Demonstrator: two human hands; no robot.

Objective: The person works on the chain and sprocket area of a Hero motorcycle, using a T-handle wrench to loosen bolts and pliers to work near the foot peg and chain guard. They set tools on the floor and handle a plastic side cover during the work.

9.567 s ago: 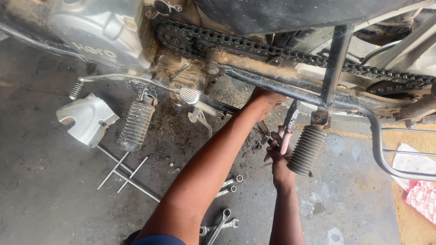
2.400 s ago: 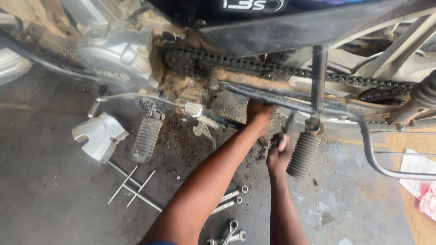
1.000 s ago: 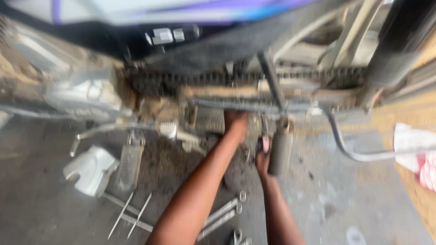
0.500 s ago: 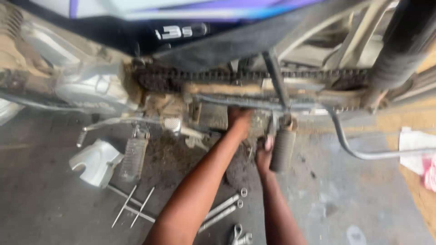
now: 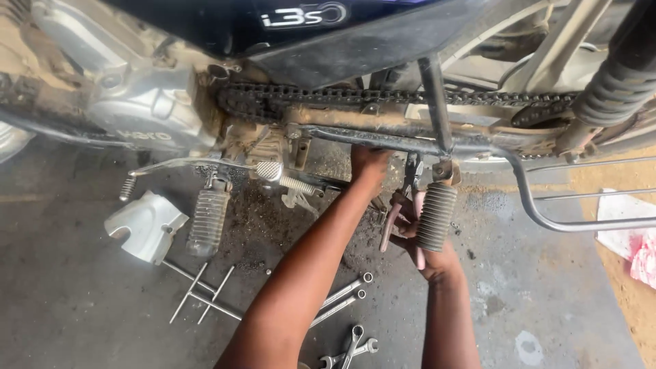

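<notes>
the right hand (image 5: 418,236) is closed around the pink handles of a pair of pliers (image 5: 403,205), the handles spread apart in the grip and the dark nose pointing up toward twelve o'clock, into the underside of the motorcycle (image 5: 328,75). just beside the hand at three o'clock hangs the rear footpeg (image 5: 436,215), a ribbed black rubber cylinder, tilted a little and partly covering the fingers.

the left hand (image 5: 369,167) sits at ten o'clock from the right one, reaching up under the rusty frame tube (image 5: 383,140); its fingers are hidden behind the tube, so i cannot tell whether it grips anything. the forearm runs back down toward six o'clock.

above both hands, at twelve o'clock, the drive chain (image 5: 355,99) runs across the bike, bare and greasy. a dark upright bar (image 5: 435,102) crosses it and comes down to the footpeg mount.

further out at nine o'clock stand the front footpeg (image 5: 207,222) and the brake pedal (image 5: 268,169), with a silver cover piece (image 5: 145,225) lying on the concrete floor (image 5: 68,301) beyond them. at seven o'clock lie thin metal rods (image 5: 201,301); at six o'clock, between the forearms, several spanners (image 5: 345,297). at three o'clock a bent chrome guard rail (image 5: 581,222) reaches out over a white and pink cloth (image 5: 629,236).
</notes>
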